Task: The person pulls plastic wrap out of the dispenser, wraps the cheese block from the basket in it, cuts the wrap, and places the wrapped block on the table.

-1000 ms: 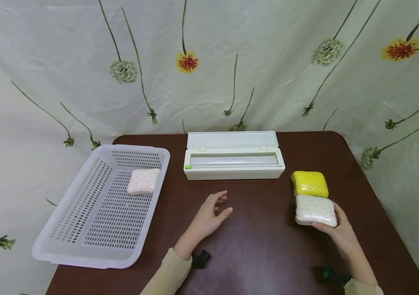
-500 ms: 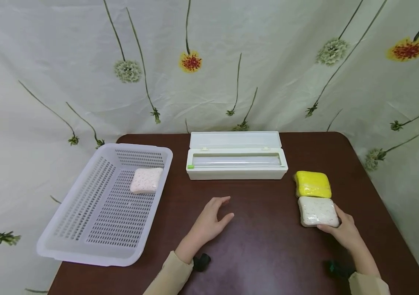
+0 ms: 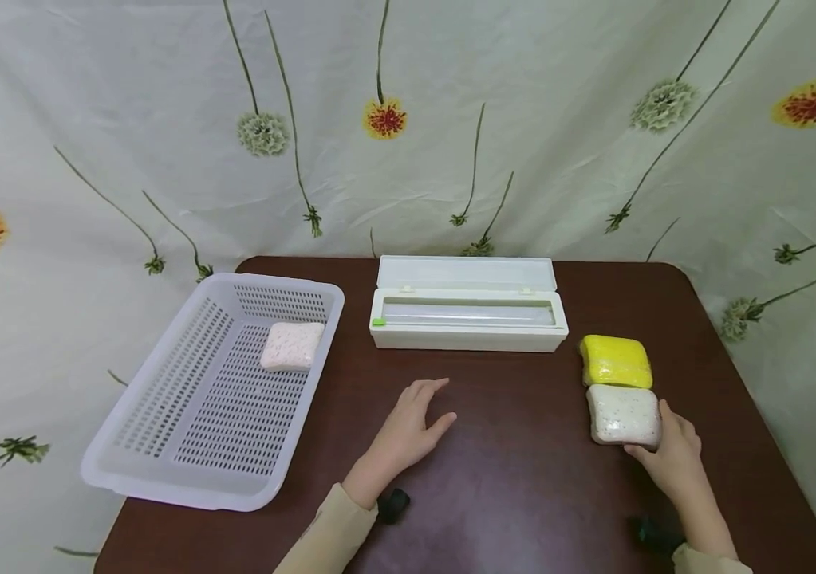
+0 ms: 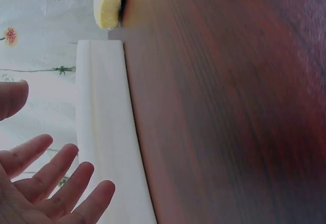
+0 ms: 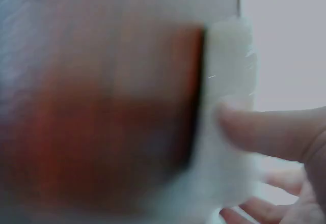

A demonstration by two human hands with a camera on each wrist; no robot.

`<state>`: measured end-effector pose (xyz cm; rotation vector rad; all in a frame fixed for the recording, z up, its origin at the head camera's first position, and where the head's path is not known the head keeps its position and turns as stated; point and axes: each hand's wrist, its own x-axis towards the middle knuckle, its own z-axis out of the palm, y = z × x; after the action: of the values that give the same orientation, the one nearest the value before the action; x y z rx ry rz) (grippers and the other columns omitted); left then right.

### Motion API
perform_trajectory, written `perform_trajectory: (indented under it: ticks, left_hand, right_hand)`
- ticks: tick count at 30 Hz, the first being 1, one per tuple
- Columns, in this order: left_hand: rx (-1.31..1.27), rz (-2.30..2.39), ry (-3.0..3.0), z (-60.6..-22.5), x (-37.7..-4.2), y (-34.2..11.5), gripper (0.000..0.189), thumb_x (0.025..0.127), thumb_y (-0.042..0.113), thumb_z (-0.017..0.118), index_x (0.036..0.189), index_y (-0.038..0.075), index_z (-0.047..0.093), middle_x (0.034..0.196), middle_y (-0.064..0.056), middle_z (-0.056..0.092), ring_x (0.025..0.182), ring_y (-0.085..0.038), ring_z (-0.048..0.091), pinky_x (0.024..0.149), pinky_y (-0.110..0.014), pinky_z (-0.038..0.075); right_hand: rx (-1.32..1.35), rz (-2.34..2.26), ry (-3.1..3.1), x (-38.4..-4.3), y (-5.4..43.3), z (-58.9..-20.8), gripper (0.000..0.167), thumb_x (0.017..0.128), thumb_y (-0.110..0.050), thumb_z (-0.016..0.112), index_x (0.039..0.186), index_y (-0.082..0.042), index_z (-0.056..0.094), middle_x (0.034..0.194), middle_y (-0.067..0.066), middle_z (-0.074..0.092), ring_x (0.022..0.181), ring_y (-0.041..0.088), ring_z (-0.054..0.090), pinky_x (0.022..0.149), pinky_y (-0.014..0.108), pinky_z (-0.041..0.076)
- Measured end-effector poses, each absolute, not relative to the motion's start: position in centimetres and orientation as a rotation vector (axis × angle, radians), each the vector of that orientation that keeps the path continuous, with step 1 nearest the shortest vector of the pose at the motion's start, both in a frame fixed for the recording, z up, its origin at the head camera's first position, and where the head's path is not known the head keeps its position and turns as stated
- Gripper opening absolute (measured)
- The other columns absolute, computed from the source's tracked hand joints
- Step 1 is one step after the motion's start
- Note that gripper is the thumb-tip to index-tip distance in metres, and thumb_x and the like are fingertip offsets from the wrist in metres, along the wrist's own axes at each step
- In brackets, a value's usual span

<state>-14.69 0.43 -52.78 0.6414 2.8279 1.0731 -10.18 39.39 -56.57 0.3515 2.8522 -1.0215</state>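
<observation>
A white speckled, sponge-like block (image 3: 624, 415) in shiny clear wrap lies on the dark table, in front of a similar yellow block (image 3: 616, 362). My right hand (image 3: 675, 453) is at its right end, thumb at the near corner and fingers by the side, loosened. The right wrist view is blurred; there the thumb (image 5: 275, 130) overlaps the pale block (image 5: 224, 81). Over the table's middle, my left hand (image 3: 408, 426) holds nothing, its fingers spread and relaxed. In the left wrist view those fingers (image 4: 66, 175) overlap the white box (image 4: 104, 107).
At the back centre stands a white cling film dispenser (image 3: 468, 339) with its lid up and a roll inside. A white perforated basket (image 3: 185, 502) on the left holds a pinkish speckled block (image 3: 292, 346). A flowered cloth (image 3: 522, 80) hangs behind the brown table (image 3: 515, 494).
The white block has come down onto the table in front of the yellow one. My right hand has loosened and drawn slightly right off it. The view has shifted slightly; the left hand stays near its place.
</observation>
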Motion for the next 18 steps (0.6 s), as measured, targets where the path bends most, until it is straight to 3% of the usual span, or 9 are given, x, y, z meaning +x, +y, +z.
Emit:
perform_trajectory:
  ticks: [2,5,9,14,18]
  left_hand:
    - [0.651,1.058,2.867,-52.9,-14.9,0.2,0.054,0.096,0.026,0.065,0.143,0.006,0.047,0.136,-0.013,0.052,0.126,-0.031,0.050,0.101,-0.047,0.047]
    - [0.667,1.015,2.947,-52.8,-15.4,0.0,0.053,0.095,0.025,0.066,0.141,0.005,0.048,0.135,-0.014,0.053,0.126,-0.031,0.050,0.101,-0.046,0.047]
    - [0.674,0.962,3.040,-52.6,-16.1,-0.2,0.053,0.094,0.023,0.067,0.140,0.004,0.049,0.137,-0.016,0.053,0.132,-0.033,0.047,0.105,-0.046,0.045]
    - [0.726,0.863,3.147,-52.4,-17.1,-0.4,0.052,0.094,0.022,0.067,0.139,0.001,0.050,0.138,-0.018,0.053,0.135,-0.035,0.045,0.109,-0.046,0.042]
    - [0.767,0.772,3.218,-52.3,-18.2,-0.7,0.050,0.095,0.021,0.067,0.136,-0.001,0.052,0.137,-0.019,0.054,0.135,-0.037,0.045,0.111,-0.046,0.041]
  right_hand:
    - [0.353,-0.962,2.947,-9.9,37.9,-55.5,0.093,0.083,0.000,0.071,0.151,0.015,0.008,0.145,0.046,0.016,0.129,0.066,0.015,0.097,0.076,0.022]
    - [0.264,-0.939,3.160,-9.9,35.3,-54.3,0.083,0.078,0.008,0.070,0.146,0.017,0.025,0.142,0.042,0.025,0.128,0.063,0.022,0.094,0.076,0.025]
    - [-0.011,-0.964,3.376,-10.7,31.3,-53.7,0.069,0.075,0.010,0.074,0.137,0.016,0.043,0.137,0.036,0.040,0.126,0.056,0.034,0.095,0.072,0.032]
    - [-0.267,-0.973,3.423,-12.2,27.2,-54.1,0.066,0.074,0.006,0.079,0.134,0.012,0.051,0.136,0.032,0.049,0.130,0.050,0.040,0.102,0.066,0.036]
    - [-0.421,-0.934,3.478,-13.8,26.0,-54.8,0.065,0.073,0.005,0.081,0.131,0.011,0.054,0.134,0.030,0.052,0.130,0.049,0.043,0.101,0.067,0.039]
